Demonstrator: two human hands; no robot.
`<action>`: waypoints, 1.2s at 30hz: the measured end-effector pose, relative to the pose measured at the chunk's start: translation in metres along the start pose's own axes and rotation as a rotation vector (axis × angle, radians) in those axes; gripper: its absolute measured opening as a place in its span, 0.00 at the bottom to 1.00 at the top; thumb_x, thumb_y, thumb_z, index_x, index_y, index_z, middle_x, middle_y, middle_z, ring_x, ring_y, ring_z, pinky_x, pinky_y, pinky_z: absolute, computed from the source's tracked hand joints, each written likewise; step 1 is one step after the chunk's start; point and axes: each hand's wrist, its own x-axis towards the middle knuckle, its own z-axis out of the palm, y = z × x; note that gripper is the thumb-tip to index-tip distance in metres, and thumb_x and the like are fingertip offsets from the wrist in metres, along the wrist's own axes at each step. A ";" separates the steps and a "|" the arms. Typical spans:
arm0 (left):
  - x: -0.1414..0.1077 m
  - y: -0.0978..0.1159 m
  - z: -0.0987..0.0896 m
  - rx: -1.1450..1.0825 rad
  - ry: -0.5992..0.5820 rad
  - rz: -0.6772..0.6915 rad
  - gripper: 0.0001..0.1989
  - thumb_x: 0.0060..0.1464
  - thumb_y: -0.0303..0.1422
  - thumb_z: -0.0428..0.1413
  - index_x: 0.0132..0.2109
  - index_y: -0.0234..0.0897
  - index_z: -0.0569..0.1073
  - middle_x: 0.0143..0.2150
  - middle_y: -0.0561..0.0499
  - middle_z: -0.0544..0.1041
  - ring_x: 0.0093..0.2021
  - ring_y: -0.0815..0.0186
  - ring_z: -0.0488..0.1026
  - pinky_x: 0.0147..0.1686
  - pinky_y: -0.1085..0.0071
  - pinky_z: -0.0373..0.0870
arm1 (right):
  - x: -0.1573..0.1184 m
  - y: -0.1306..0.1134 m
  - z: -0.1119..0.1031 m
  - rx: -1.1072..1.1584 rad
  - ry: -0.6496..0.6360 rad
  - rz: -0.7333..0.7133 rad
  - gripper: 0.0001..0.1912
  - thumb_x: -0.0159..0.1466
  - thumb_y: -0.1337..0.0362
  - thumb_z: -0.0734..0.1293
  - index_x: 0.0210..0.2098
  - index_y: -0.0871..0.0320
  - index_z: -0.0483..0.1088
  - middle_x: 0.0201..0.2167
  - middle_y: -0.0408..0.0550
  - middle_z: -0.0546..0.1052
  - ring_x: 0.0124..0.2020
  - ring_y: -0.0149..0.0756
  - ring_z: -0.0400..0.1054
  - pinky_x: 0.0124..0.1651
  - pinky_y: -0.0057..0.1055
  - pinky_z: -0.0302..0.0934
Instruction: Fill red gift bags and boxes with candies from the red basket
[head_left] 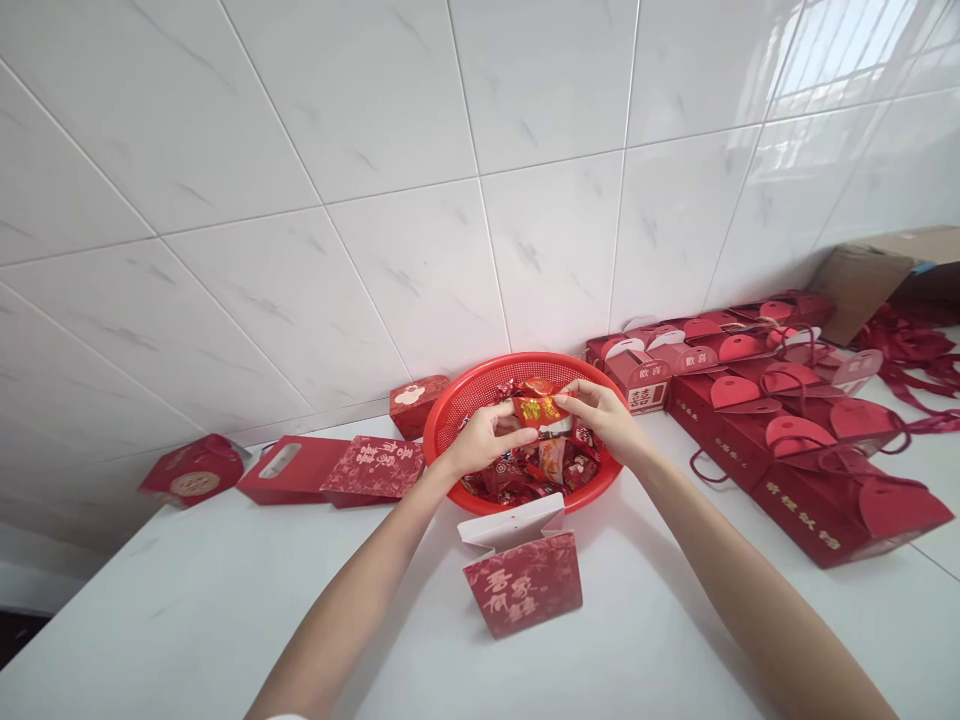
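Head view: white desk (225,610) set against a pale tiled wall (390,130)
Red-and-gold packet (540,409): one, held up between both hands, directly over the basket
Left hand (481,440): fingers and thumb pinched narrow on the packet's left side
Right hand (600,412): fingers and thumb pinched on the packet's upper right corner
Basket (466,405): red, oval, perforated, near the wall, holding a heap of small wrapped pieces (506,478)
Open box (523,590): red, patterned, pale characters on its front, top flaps raised, just in front of the basket
Left of basket: hexagonal box (169,465), box with handle slot (289,475), patterned box (384,465), small flower-marked box (411,408)
Right of basket: rows of red boxes (799,435), several with cord handles
Far right: cardboard carton (859,280), loose red ribbons (911,350)
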 end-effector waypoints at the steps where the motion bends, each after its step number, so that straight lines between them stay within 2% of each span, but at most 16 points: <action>1: 0.000 -0.001 0.000 0.016 0.036 0.014 0.28 0.49 0.46 0.66 0.53 0.33 0.75 0.46 0.42 0.81 0.43 0.56 0.79 0.46 0.60 0.76 | 0.000 -0.001 0.000 -0.008 -0.025 -0.005 0.21 0.52 0.47 0.73 0.31 0.56 0.67 0.30 0.42 0.75 0.31 0.33 0.68 0.32 0.29 0.63; 4: 0.000 -0.004 -0.003 0.061 0.149 0.032 0.26 0.50 0.45 0.64 0.51 0.31 0.75 0.45 0.42 0.81 0.42 0.56 0.79 0.44 0.61 0.76 | -0.001 -0.001 -0.001 -0.020 -0.093 0.007 0.21 0.53 0.51 0.74 0.40 0.55 0.70 0.36 0.44 0.77 0.34 0.36 0.71 0.36 0.31 0.67; 7: 0.001 -0.006 -0.004 0.095 0.222 0.068 0.25 0.53 0.44 0.63 0.51 0.30 0.75 0.41 0.43 0.81 0.39 0.58 0.79 0.41 0.63 0.75 | 0.000 0.002 -0.003 -0.024 -0.143 0.008 0.22 0.52 0.53 0.75 0.43 0.56 0.72 0.37 0.45 0.78 0.36 0.37 0.72 0.40 0.34 0.68; 13: 0.000 -0.005 -0.003 0.088 0.195 0.126 0.21 0.54 0.44 0.61 0.49 0.32 0.76 0.35 0.47 0.80 0.36 0.62 0.77 0.38 0.67 0.74 | 0.000 0.002 -0.003 -0.023 -0.265 -0.004 0.18 0.54 0.55 0.74 0.41 0.59 0.77 0.39 0.47 0.78 0.39 0.39 0.73 0.43 0.34 0.68; 16: 0.000 -0.005 -0.004 0.123 0.235 0.123 0.22 0.54 0.43 0.61 0.51 0.33 0.75 0.36 0.48 0.80 0.36 0.62 0.77 0.38 0.68 0.74 | -0.002 0.001 -0.002 -0.022 -0.245 0.011 0.18 0.54 0.54 0.75 0.39 0.59 0.76 0.37 0.47 0.79 0.39 0.41 0.74 0.43 0.35 0.68; 19: 0.003 -0.009 -0.008 0.092 0.253 0.080 0.21 0.58 0.41 0.56 0.55 0.35 0.73 0.38 0.48 0.80 0.38 0.62 0.77 0.40 0.67 0.75 | -0.001 0.002 -0.002 0.028 -0.156 0.002 0.19 0.52 0.54 0.76 0.39 0.58 0.74 0.37 0.46 0.78 0.39 0.40 0.74 0.44 0.37 0.69; 21: 0.005 -0.013 -0.011 0.059 0.241 0.016 0.18 0.59 0.41 0.53 0.51 0.35 0.76 0.36 0.48 0.81 0.37 0.62 0.78 0.40 0.66 0.76 | 0.000 0.004 -0.002 0.065 -0.094 -0.012 0.19 0.51 0.55 0.77 0.38 0.57 0.73 0.38 0.45 0.78 0.40 0.40 0.73 0.46 0.38 0.69; 23: 0.006 -0.014 -0.012 0.069 0.207 -0.031 0.16 0.57 0.42 0.55 0.44 0.35 0.79 0.35 0.47 0.81 0.37 0.60 0.78 0.40 0.65 0.76 | 0.001 0.004 -0.002 0.080 -0.072 -0.007 0.19 0.49 0.56 0.77 0.36 0.57 0.71 0.37 0.45 0.78 0.40 0.40 0.73 0.46 0.38 0.69; 25: 0.006 -0.011 -0.010 0.100 0.159 -0.015 0.16 0.55 0.44 0.58 0.41 0.36 0.80 0.38 0.47 0.82 0.40 0.59 0.78 0.43 0.63 0.75 | 0.001 0.004 -0.002 0.088 -0.101 0.023 0.20 0.49 0.56 0.77 0.36 0.57 0.70 0.37 0.44 0.79 0.40 0.39 0.74 0.47 0.39 0.70; 27: 0.005 -0.004 -0.006 0.110 0.119 0.036 0.19 0.54 0.47 0.59 0.43 0.35 0.80 0.42 0.46 0.82 0.42 0.58 0.77 0.46 0.63 0.74 | 0.000 0.004 -0.001 0.082 -0.142 0.050 0.21 0.48 0.57 0.78 0.37 0.57 0.71 0.37 0.45 0.79 0.39 0.40 0.74 0.46 0.39 0.70; 29: 0.004 0.003 -0.002 0.140 0.106 0.061 0.22 0.53 0.49 0.60 0.43 0.34 0.80 0.41 0.45 0.81 0.42 0.57 0.77 0.45 0.63 0.73 | 0.000 0.003 -0.001 0.043 -0.185 0.047 0.22 0.48 0.57 0.78 0.39 0.57 0.72 0.38 0.46 0.79 0.40 0.41 0.74 0.46 0.40 0.70; 33: 0.001 0.009 0.001 0.272 0.111 0.089 0.21 0.53 0.50 0.60 0.33 0.33 0.79 0.33 0.48 0.79 0.37 0.60 0.74 0.40 0.67 0.71 | -0.002 0.003 -0.001 -0.027 -0.290 0.020 0.22 0.49 0.54 0.77 0.40 0.58 0.74 0.38 0.48 0.79 0.40 0.42 0.74 0.45 0.39 0.69; 36: 0.000 0.006 0.000 0.357 0.073 0.110 0.22 0.53 0.51 0.59 0.28 0.33 0.76 0.27 0.51 0.75 0.31 0.65 0.70 0.33 0.70 0.67 | -0.003 0.004 -0.001 -0.078 -0.332 0.016 0.21 0.51 0.49 0.76 0.36 0.58 0.73 0.32 0.46 0.78 0.36 0.40 0.72 0.39 0.36 0.68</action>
